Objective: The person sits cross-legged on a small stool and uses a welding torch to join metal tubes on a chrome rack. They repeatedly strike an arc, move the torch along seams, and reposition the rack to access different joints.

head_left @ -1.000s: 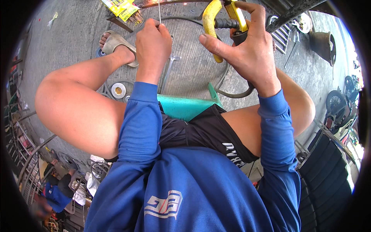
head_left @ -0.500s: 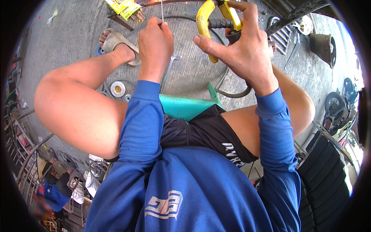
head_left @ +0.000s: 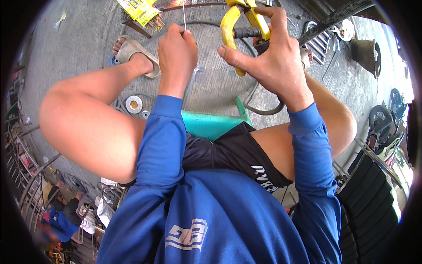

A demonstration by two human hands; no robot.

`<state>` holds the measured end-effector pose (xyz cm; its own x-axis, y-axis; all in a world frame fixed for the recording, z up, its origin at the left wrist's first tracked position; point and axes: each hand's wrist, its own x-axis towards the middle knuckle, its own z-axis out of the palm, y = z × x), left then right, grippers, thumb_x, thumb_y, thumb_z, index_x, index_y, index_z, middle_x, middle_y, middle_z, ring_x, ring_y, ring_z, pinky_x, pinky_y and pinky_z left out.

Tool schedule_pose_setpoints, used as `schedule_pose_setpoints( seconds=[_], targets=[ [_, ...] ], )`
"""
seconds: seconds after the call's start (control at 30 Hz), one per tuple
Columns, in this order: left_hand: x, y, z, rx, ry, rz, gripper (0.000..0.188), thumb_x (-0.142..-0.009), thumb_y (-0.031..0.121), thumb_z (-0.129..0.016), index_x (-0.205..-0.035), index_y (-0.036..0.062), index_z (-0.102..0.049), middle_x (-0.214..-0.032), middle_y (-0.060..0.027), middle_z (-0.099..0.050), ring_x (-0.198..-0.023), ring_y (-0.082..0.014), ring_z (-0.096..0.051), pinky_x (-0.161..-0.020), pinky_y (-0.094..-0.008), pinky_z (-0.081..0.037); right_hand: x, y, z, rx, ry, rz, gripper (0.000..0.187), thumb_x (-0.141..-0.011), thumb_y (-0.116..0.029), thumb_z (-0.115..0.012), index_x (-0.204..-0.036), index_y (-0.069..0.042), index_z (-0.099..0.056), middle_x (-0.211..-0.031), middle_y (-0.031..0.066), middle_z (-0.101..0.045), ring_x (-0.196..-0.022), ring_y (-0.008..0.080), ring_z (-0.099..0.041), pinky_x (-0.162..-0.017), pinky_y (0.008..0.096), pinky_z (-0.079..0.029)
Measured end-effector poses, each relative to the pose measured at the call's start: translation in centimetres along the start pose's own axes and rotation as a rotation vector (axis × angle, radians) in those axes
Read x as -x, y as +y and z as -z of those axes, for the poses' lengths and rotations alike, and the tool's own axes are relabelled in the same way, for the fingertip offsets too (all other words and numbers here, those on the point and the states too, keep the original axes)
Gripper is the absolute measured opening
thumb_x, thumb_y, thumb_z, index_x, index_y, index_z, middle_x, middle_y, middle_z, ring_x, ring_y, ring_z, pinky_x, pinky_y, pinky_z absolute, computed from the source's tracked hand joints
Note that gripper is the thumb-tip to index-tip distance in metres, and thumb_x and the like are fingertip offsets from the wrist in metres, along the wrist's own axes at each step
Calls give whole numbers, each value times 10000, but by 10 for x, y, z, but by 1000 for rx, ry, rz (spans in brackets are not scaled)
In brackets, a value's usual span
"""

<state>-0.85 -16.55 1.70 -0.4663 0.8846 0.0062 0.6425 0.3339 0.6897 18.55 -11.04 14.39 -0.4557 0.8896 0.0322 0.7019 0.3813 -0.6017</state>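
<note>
In my left hand (head_left: 176,59), fingers closed, is a thin pale welding rod (head_left: 184,17) that points away from me. My right hand (head_left: 278,61) grips a yellow welding electrode holder (head_left: 229,31), whose dark coiled spring (head_left: 246,32) shows between its two yellow arms. My right thumb stretches out beside the curved lever, while the other fingers curl behind the holder. Its jaw end lies near the top edge, to the right of the rod and apart from it. A metal hammer-like tool (head_left: 193,79) on the ground is partly hidden by my left wrist.
Yellow packets (head_left: 143,9) with brown rods lie on a low metal stand at the far left. A black cable (head_left: 268,113) curves over the concrete. Between my legs is a green plastic stool (head_left: 211,124). A metal bar (head_left: 338,20) slants at far right, near a bucket-like container (head_left: 365,56).
The electrode holder and my right hand have shifted slightly left, and more of the jaw end shows. My left hand still holds the rod, a little lower in view.
</note>
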Motion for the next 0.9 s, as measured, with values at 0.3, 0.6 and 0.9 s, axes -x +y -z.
schedule_pose_setpoints(
  seconds=[0.3, 0.6, 0.9],
  targets=[
    [0, 5, 2, 8, -1, 47, 153, -1013, 137, -649, -989, -14, -640, -803, -246, -722, -757, -445, -721, -689, -530, -543, -6, -4, 1, -141, -48, -86, 885, -725, -455, -925, -1364, -44, -472, -776, 224, -681, -770, 428, -750, -708, 484, -589],
    [1, 9, 4, -1, -12, 81, 158, -1022, 136, -643, -993, -19, -643, -794, -217, -731, -737, -410, -733, -670, -500, -547, -7, -6, 2, -140, -59, -98, 886, -737, -445, -925, -1376, -35, -467, -788, 224, -675, -774, 434, -746, -707, 488, -586],
    [1, 5, 8, 6, -101, 46, 183, -940, 148, -715, -1000, -24, -721, -891, -256, -762, -890, -461, -747, -803, -518, -582, -7, -5, 0, -208, -50, -33, 828, -760, -348, -962, -1371, -79, -473, -899, 151, -677, -792, 251, -721, -729, 419, -583]
  ],
)
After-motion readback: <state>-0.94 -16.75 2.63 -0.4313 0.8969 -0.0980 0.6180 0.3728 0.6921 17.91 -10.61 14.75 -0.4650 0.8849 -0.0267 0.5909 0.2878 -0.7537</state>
